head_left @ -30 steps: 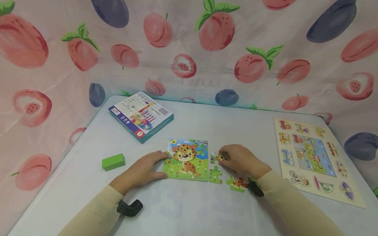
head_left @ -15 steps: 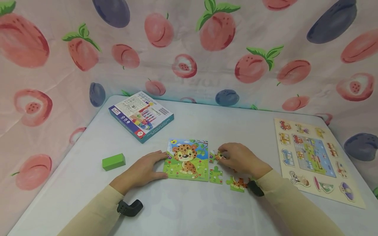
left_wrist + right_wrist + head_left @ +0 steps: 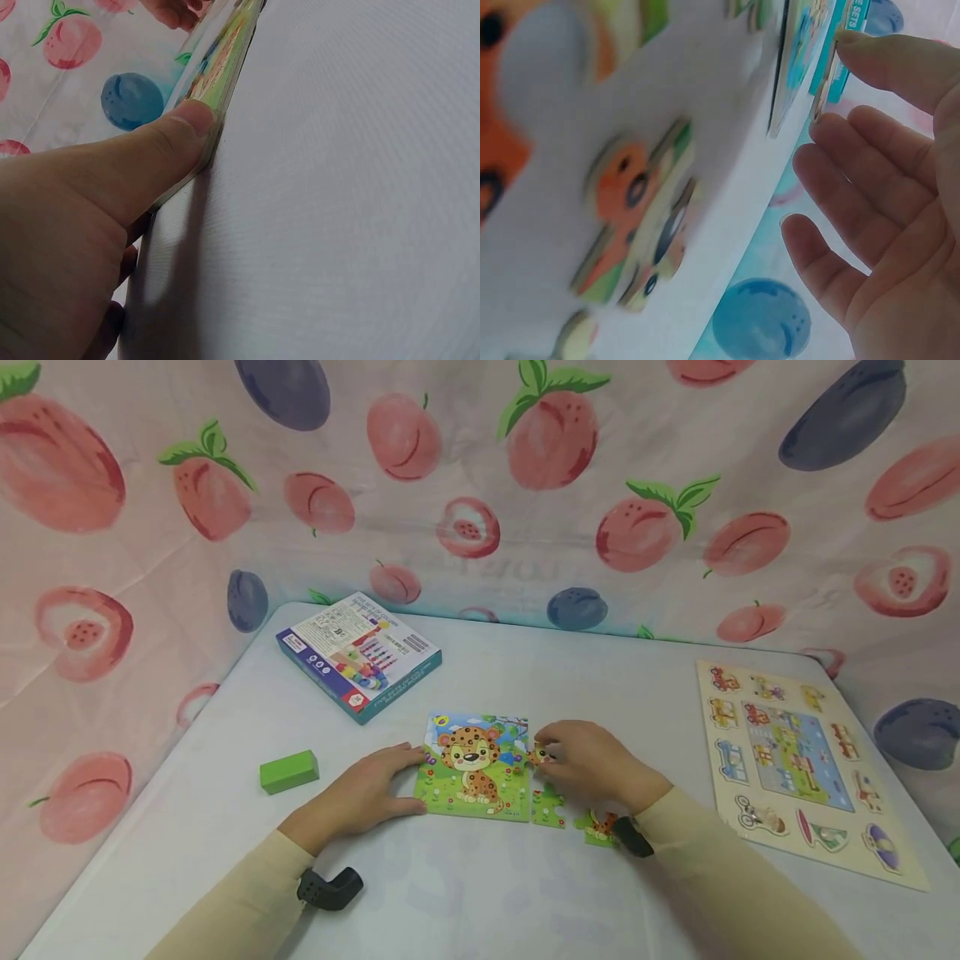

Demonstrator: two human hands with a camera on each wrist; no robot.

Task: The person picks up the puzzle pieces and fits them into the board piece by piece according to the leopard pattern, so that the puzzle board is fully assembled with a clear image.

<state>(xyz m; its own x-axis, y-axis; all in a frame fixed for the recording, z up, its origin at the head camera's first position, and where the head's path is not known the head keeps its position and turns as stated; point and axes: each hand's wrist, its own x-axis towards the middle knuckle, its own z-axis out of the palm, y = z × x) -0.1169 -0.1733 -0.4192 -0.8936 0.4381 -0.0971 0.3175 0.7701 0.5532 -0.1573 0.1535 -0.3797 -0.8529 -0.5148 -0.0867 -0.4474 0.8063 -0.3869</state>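
A square picture board (image 3: 472,777) with a cartoon leopard lies in front of me. My left hand (image 3: 367,789) rests at its left edge, thumb (image 3: 193,116) straight on the near corner and fingertips further up that side. Just past the right edge, my right hand (image 3: 592,764) pinches a jigsaw piece (image 3: 540,755) showing part of a leopard's face; the right wrist view shows the piece (image 3: 826,79) edge-on between thumb and fingertips. A green flowered jigsaw piece (image 3: 547,810) and a leopard-leg piece (image 3: 598,829) lie below this hand, the latter partly covered by the wrist strap.
Several more jigsaw pieces, including an orange one (image 3: 622,176), appear in the right wrist view. A flat boxed set (image 3: 360,652) lies at the back left, a green block (image 3: 288,772) left of my hand. A wooden vehicle puzzle board (image 3: 810,852) occupies the right side.
My right hand has slid left with the pinched jigsaw piece, from a little right of the leopard board to its right edge. My left hand stays where it was.
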